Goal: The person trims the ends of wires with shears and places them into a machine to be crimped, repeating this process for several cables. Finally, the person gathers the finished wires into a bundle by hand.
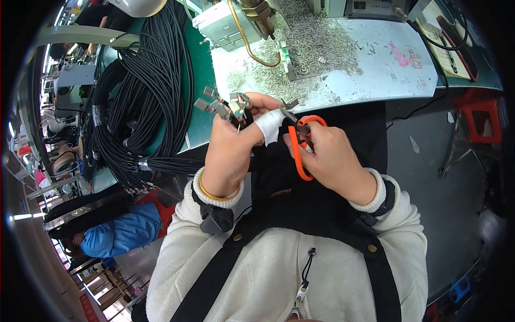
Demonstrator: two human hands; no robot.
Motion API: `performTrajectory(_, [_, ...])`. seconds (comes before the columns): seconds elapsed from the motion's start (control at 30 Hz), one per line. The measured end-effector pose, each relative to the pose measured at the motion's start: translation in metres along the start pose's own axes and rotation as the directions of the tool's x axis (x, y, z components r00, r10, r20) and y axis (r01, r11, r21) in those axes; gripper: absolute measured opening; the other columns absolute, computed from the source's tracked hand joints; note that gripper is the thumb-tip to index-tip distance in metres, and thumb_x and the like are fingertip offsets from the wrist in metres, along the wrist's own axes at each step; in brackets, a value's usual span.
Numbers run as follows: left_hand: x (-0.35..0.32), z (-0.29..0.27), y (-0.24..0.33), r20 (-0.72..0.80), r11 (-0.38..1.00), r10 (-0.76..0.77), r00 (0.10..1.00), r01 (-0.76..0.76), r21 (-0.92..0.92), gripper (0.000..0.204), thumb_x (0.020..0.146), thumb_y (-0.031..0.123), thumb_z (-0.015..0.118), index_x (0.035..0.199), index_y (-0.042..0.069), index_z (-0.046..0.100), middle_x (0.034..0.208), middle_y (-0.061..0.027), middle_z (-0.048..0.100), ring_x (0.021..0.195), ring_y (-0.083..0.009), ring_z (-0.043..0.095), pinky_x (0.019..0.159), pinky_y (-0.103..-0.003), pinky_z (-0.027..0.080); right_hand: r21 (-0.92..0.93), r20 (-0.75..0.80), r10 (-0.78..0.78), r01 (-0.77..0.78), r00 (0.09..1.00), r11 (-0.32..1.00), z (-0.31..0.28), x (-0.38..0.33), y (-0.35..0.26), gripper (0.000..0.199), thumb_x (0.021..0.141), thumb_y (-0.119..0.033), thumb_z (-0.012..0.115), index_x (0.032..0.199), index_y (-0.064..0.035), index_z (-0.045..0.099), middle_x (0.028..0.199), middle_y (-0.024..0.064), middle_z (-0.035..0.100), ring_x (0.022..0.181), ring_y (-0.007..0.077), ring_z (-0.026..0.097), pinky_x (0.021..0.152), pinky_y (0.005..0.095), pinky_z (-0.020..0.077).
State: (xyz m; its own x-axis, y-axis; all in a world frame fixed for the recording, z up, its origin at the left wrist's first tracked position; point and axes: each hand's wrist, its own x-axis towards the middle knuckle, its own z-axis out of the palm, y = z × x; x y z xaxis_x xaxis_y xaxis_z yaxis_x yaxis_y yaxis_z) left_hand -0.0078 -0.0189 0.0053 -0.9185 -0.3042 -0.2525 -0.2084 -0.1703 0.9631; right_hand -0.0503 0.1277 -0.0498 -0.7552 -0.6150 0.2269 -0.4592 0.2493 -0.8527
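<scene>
My left hand (229,147) is closed around several small metal connectors (224,109) with green and silver parts, which stick out above its fingers. White tape (271,127) wraps its thumb. Between that thumb and the forefinger a small metal piece (290,103) pokes out to the right. In my right hand (337,155) is a pair of cutting pliers (295,155) with orange handles. Their jaws reach up and left to the small piece at the taped thumb; whether the blades touch it I cannot tell.
A white worktop (375,70) carries a heap of small metal pins (316,45) under a bench press (257,16). Bundled black cables (145,80) lie at left on a green mat. A notebook (445,53) and red stool (480,121) are at right. A person in blue (123,231) sits at left.
</scene>
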Motion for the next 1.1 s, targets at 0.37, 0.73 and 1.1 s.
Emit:
performTrajectory(0.37, [0.071, -0.014, -0.004, 0.158, 0.927, -0.136, 0.978, 0.182, -0.328, 0.014, 0.076, 0.009, 0.060, 0.087, 0.002, 0.057, 0.066, 0.0003, 0.051, 0.053, -0.0057, 0.045, 0.042, -0.019, 0.032, 0.590, -0.022, 0.397, -0.308, 0.918, 0.746, -0.027, 0.056, -0.008, 0.019, 0.084, -0.019, 0.053, 0.084, -0.0015, 0.049, 0.053, 0.0022, 0.048, 0.037, 0.0084, 0.044, 0.037, 0.0216, 0.0354])
performTrajectory(0.73, [0.079, -0.018, 0.005, 0.173, 0.960, -0.135, 0.976, 0.172, -0.221, 0.014, 0.077, 0.006, 0.058, 0.089, 0.001, 0.052, 0.067, -0.0006, 0.049, 0.048, -0.0045, 0.039, 0.038, -0.017, 0.029, 0.519, 0.112, 0.366, -0.369, 0.924, 0.771, -0.027, 0.094, 0.008, 0.019, 0.086, -0.018, 0.049, 0.089, 0.0005, 0.049, 0.055, 0.0007, 0.043, 0.038, 0.0074, 0.042, 0.037, 0.0204, 0.0365])
performTrajectory(1.1, [0.067, -0.003, 0.005, -0.080, 0.987, -0.062, 0.995, 0.049, -0.154, 0.016, 0.072, 0.002, 0.063, 0.084, 0.005, 0.053, 0.067, 0.0017, 0.053, 0.046, -0.0017, 0.042, 0.037, -0.016, 0.028, 0.531, 0.129, 0.383, -0.390, 0.915, 0.752, -0.026, 0.094, 0.008, 0.017, 0.086, -0.016, 0.049, 0.091, 0.0005, 0.050, 0.056, 0.0002, 0.043, 0.039, 0.0064, 0.041, 0.037, 0.0211, 0.0377])
